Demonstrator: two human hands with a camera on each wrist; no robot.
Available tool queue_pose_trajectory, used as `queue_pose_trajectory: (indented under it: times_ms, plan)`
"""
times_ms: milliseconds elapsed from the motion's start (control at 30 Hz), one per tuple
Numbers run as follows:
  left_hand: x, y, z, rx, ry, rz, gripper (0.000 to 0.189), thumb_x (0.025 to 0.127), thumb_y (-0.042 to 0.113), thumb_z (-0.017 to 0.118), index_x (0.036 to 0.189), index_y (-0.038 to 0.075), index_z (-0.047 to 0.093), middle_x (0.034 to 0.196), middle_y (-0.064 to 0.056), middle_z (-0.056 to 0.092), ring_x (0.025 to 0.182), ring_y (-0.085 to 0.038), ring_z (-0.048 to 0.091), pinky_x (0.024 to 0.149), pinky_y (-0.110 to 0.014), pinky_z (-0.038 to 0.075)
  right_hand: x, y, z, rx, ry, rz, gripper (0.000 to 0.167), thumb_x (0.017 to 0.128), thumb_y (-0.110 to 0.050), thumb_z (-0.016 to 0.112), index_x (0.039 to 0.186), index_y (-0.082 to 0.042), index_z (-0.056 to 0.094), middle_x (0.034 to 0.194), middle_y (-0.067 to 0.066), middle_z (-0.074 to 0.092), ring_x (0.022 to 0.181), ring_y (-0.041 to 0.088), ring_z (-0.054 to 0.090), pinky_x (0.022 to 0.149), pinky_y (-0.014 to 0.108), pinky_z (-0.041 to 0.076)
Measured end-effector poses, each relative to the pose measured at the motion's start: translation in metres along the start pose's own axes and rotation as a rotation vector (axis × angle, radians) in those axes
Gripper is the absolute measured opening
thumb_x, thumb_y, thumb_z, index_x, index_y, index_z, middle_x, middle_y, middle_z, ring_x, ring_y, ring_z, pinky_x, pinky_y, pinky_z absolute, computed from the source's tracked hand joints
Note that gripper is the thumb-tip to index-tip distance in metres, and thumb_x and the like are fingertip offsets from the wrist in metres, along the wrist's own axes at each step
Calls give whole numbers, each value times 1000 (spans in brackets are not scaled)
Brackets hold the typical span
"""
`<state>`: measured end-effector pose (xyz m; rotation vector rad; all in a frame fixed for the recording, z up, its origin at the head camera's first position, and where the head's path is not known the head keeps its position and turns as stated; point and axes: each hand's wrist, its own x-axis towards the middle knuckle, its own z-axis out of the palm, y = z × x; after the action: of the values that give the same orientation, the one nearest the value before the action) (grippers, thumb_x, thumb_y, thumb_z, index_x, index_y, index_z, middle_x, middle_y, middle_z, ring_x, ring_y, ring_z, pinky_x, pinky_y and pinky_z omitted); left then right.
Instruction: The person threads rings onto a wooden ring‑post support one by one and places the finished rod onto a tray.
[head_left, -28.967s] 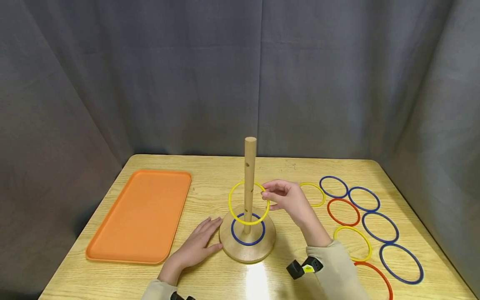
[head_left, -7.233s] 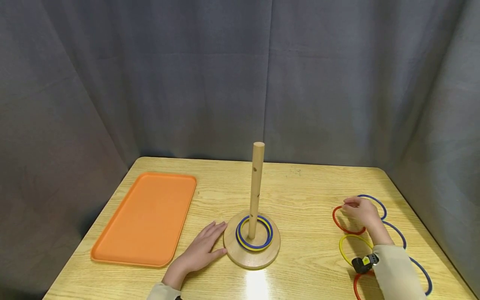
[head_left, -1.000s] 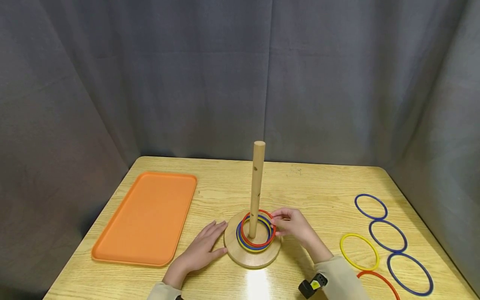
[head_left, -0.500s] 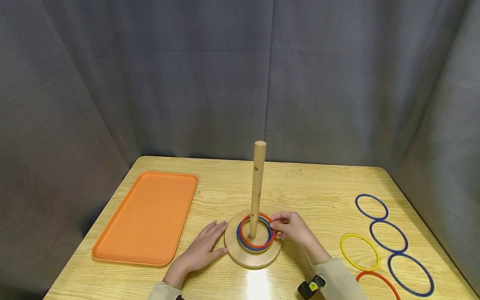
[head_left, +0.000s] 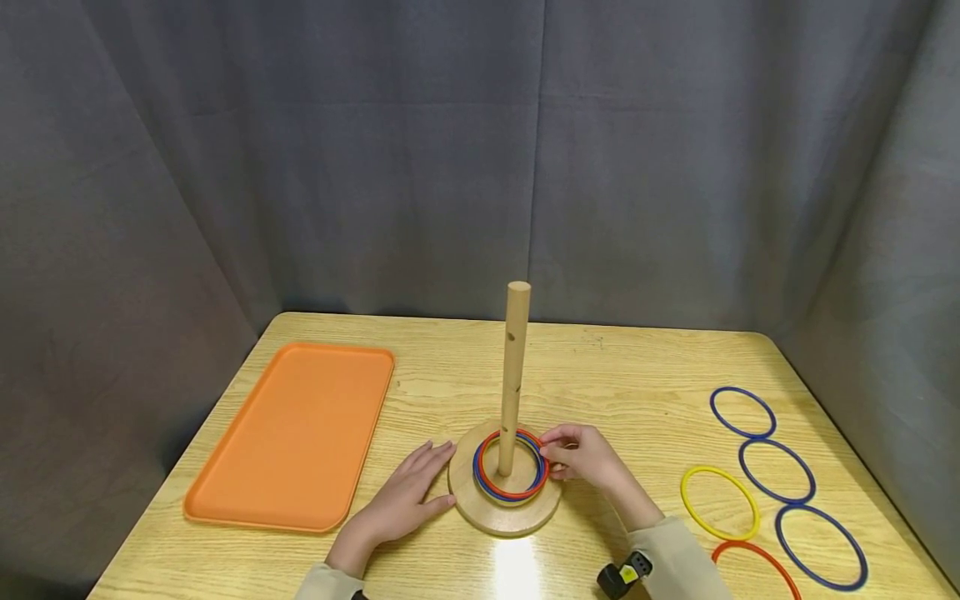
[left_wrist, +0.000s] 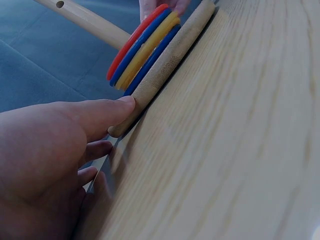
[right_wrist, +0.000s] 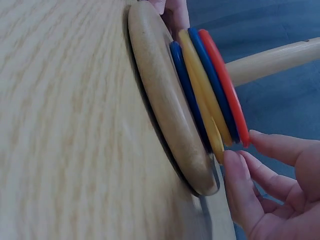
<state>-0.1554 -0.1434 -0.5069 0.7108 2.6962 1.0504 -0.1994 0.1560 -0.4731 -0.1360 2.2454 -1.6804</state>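
Note:
A wooden post (head_left: 513,375) stands upright on a round wooden base (head_left: 506,522). Blue and yellow rings lie stacked around its foot, topped by a red ring (right_wrist: 227,85). Thumb and fingers of my right hand (head_left: 587,457) pinch the red ring's right edge, low against the stack; in the right wrist view a fingertip also meets the yellow rings (right_wrist: 202,92). My left hand (head_left: 401,500) lies flat on the table with fingers spread, its thumb touching the base's left edge. The left wrist view shows that thumb against the base (left_wrist: 165,70).
On the table's right lie a yellow ring (head_left: 684,496), several blue rings, one of them the far blue ring (head_left: 712,408), and a red ring (head_left: 772,560) cut off by the frame's edge. An orange tray (head_left: 292,433) is on the left. Grey curtains (head_left: 397,167) surround the table.
Earlier, the red ring was lifted from the right side and brought over the post. Over the last second it has sunk onto the stack with my right hand. The left hand stays put.

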Motion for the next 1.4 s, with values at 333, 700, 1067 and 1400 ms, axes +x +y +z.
queue_pose_trajectory:
  times_ms: [333, 700, 1067, 1400]
  plan:
    - [0, -4, 1, 14, 9, -2, 70, 96, 42, 57, 152, 9, 30, 160, -10, 28, 149, -40, 15, 115, -67, 16, -12, -9, -19, -41, 35, -40, 33, 92, -7, 64, 117, 14, 59, 92, 5, 62, 82, 10, 61, 74, 35, 61]
    - [-2, -3, 2, -1, 3, -10, 71, 96, 41, 57, 153, 10, 29, 160, -10, 27, 149, -40, 14, 115, -68, 15, -28, -3, -63, -103, 107, -28, 35, 97, -11, 58, 124, 11, 56, 109, 18, 64, 94, 15, 64, 77, 36, 61]
    - [-1, -4, 3, 3, 4, -17, 71, 95, 41, 58, 153, 12, 29, 160, -9, 28, 149, -39, 15, 115, -67, 16, -54, 8, -119, -264, 109, -24, 43, 96, -15, 60, 128, 13, 52, 114, 25, 61, 98, 21, 65, 78, 35, 60]
    - [0, -4, 2, 6, 2, -12, 71, 95, 41, 58, 153, 12, 29, 160, -9, 28, 150, -39, 14, 115, -67, 16, -69, 25, -154, -399, 115, -12, 38, 96, -8, 59, 126, 14, 52, 112, 28, 62, 89, 6, 61, 72, 28, 57]
